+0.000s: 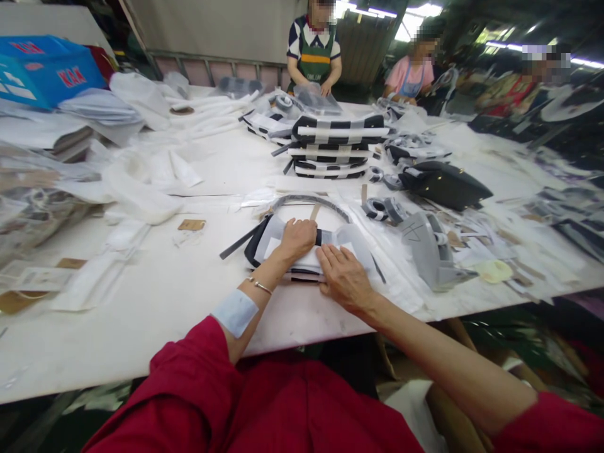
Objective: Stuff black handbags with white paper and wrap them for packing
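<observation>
A black handbag [257,242], partly wrapped in white and translucent sheets, lies in front of me near the table's edge. Its wrapped handle [306,200] arches away toward the far side. My left hand [298,240] is on top of the bag with its fingers curled beside a dark strap in the middle; what is under the fingertips is hidden. Flat against the bag's front right part rests my right hand [345,277], fingers stretched out over the white sheet. A dark strap [243,240] sticks out at the bag's left end.
Beyond the bag stands a stack of wrapped handbags [337,151]. An unwrapped black bag [446,184] and a grey wrapped piece [427,251] lie to the right. A brown tag [192,224] is at left, a blue box [47,72] farther back. Several people work across the table.
</observation>
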Action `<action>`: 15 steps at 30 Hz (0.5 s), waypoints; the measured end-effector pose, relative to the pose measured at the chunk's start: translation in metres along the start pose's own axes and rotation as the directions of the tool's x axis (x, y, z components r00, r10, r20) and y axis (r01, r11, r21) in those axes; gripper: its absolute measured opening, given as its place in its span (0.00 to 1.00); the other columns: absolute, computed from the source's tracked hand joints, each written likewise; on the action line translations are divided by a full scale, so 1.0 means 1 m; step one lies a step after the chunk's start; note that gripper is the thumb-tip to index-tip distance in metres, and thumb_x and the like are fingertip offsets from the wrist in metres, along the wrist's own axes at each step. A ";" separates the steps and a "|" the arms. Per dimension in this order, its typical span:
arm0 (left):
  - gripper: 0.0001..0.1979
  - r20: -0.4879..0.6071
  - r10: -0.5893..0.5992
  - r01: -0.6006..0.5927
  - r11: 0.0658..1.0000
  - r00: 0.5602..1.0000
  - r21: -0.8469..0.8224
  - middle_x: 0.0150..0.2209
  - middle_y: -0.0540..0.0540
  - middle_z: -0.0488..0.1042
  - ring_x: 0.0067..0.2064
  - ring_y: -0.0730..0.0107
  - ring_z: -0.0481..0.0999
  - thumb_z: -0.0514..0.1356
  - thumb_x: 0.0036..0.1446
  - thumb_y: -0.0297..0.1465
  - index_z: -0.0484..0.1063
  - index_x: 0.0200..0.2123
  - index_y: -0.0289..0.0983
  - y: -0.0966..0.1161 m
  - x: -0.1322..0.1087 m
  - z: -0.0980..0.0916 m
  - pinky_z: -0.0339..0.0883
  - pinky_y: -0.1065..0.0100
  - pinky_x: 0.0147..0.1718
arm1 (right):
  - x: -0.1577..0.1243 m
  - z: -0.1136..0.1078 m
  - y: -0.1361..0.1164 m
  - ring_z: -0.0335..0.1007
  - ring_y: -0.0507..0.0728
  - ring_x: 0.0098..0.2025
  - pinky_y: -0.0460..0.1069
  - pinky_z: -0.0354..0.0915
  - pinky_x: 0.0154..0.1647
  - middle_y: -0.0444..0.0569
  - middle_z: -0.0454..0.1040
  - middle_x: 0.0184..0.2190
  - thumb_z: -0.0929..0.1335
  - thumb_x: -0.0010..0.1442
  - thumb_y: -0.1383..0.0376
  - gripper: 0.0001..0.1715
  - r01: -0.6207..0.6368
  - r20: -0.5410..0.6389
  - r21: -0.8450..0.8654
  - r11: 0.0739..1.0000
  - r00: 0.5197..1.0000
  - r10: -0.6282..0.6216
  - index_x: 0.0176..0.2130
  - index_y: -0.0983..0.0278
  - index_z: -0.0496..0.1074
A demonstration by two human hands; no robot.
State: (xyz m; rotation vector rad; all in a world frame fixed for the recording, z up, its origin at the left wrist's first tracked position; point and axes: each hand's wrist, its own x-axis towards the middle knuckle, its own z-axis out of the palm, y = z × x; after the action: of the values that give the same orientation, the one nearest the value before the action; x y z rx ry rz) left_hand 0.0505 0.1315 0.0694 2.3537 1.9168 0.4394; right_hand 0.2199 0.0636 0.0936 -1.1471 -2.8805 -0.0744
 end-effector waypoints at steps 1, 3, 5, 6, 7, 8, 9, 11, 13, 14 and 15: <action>0.17 0.000 0.001 -0.001 1.000 1.000 -0.002 0.44 0.40 0.77 0.48 0.60 0.74 0.44 0.67 0.28 0.70 0.48 0.35 0.000 0.000 0.000 0.54 0.53 0.58 | -0.001 0.001 0.001 0.55 0.71 0.65 0.62 0.49 0.66 0.69 0.59 0.64 0.68 0.53 0.68 0.41 0.011 0.005 -0.004 1.000 1.000 -0.011 0.64 0.77 0.58; 0.17 -0.002 0.000 0.000 1.000 1.000 -0.006 0.44 0.40 0.77 0.48 0.60 0.74 0.44 0.67 0.28 0.70 0.48 0.35 0.000 -0.001 0.000 0.54 0.53 0.58 | -0.003 0.001 0.004 0.55 0.70 0.65 0.62 0.49 0.66 0.68 0.59 0.65 0.67 0.53 0.69 0.41 0.030 0.013 -0.014 0.999 0.999 -0.030 0.64 0.77 0.58; 0.17 -0.007 -0.001 0.001 1.000 1.000 -0.010 0.44 0.39 0.77 0.48 0.59 0.75 0.44 0.67 0.28 0.71 0.48 0.35 0.000 -0.001 0.000 0.53 0.52 0.58 | -0.003 0.000 0.007 0.56 0.69 0.65 0.61 0.50 0.67 0.66 0.59 0.65 0.67 0.53 0.70 0.41 0.040 0.020 -0.027 0.999 0.999 -0.040 0.64 0.75 0.58; 0.16 -0.010 -0.001 0.001 1.000 1.000 -0.013 0.44 0.39 0.77 0.48 0.59 0.75 0.44 0.67 0.28 0.71 0.47 0.35 0.000 -0.001 0.000 0.53 0.51 0.58 | -0.003 -0.001 0.009 0.56 0.69 0.65 0.60 0.50 0.67 0.66 0.59 0.65 0.67 0.53 0.70 0.41 0.043 0.027 -0.035 0.998 0.999 -0.042 0.64 0.75 0.58; 0.16 -0.013 -0.001 0.001 1.000 1.000 -0.016 0.44 0.39 0.77 0.48 0.59 0.75 0.45 0.67 0.28 0.71 0.47 0.35 0.000 -0.001 0.001 0.54 0.51 0.58 | -0.003 -0.003 0.010 0.56 0.68 0.65 0.60 0.51 0.67 0.66 0.58 0.65 0.68 0.53 0.70 0.41 0.051 0.039 -0.042 0.998 0.998 -0.049 0.64 0.74 0.58; 0.16 -0.017 -0.001 0.001 1.000 1.000 -0.018 0.44 0.39 0.77 0.48 0.58 0.75 0.45 0.66 0.28 0.71 0.47 0.35 0.000 0.000 0.001 0.54 0.51 0.58 | -0.003 -0.005 0.012 0.56 0.68 0.66 0.60 0.51 0.66 0.65 0.58 0.66 0.69 0.53 0.70 0.43 0.060 0.050 -0.046 0.997 0.997 -0.058 0.65 0.73 0.57; 0.16 -0.021 -0.002 0.002 1.000 1.000 -0.020 0.43 0.39 0.77 0.48 0.58 0.75 0.45 0.66 0.28 0.71 0.47 0.35 -0.001 0.000 0.001 0.54 0.51 0.58 | -0.003 -0.007 0.014 0.55 0.67 0.66 0.60 0.51 0.66 0.66 0.56 0.66 0.70 0.53 0.68 0.45 0.066 0.053 -0.049 0.997 0.997 -0.063 0.65 0.73 0.56; 0.16 -0.031 -0.006 0.005 1.000 0.999 -0.022 0.43 0.38 0.77 0.47 0.58 0.75 0.45 0.66 0.28 0.71 0.47 0.34 -0.001 0.000 0.002 0.55 0.51 0.57 | -0.005 -0.010 0.017 0.51 0.69 0.68 0.62 0.48 0.67 0.68 0.52 0.67 0.73 0.52 0.60 0.51 0.058 0.032 -0.051 0.997 0.998 -0.057 0.67 0.72 0.53; 0.16 -0.041 -0.009 0.008 1.000 0.999 -0.022 0.42 0.38 0.78 0.47 0.58 0.76 0.45 0.66 0.28 0.71 0.46 0.34 -0.001 -0.001 0.002 0.56 0.50 0.57 | -0.009 -0.011 0.020 0.49 0.71 0.68 0.66 0.44 0.68 0.69 0.51 0.68 0.75 0.51 0.50 0.57 0.027 0.010 -0.054 0.998 1.000 -0.027 0.67 0.71 0.51; 0.16 -0.045 -0.010 0.009 1.000 0.999 -0.022 0.42 0.38 0.78 0.47 0.58 0.76 0.45 0.66 0.28 0.71 0.45 0.34 -0.001 -0.001 0.003 0.56 0.50 0.57 | -0.010 -0.010 0.021 0.49 0.72 0.68 0.67 0.43 0.68 0.70 0.52 0.67 0.74 0.50 0.47 0.58 0.008 0.017 -0.055 0.998 1.000 -0.008 0.67 0.72 0.52; 0.15 -0.048 -0.012 0.011 1.000 0.999 -0.022 0.41 0.38 0.78 0.46 0.58 0.76 0.46 0.66 0.28 0.72 0.44 0.34 0.000 -0.001 0.003 0.56 0.50 0.57 | -0.011 -0.010 0.021 0.49 0.73 0.68 0.68 0.43 0.67 0.70 0.53 0.67 0.74 0.50 0.46 0.59 -0.007 0.041 -0.054 0.999 0.999 0.009 0.67 0.72 0.53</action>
State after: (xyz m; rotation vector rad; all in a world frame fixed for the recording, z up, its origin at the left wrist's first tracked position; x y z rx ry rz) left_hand 0.0506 0.1307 0.0664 2.3388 1.9344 0.5175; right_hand 0.2430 0.0707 0.1032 -1.1827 -2.9270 -0.1307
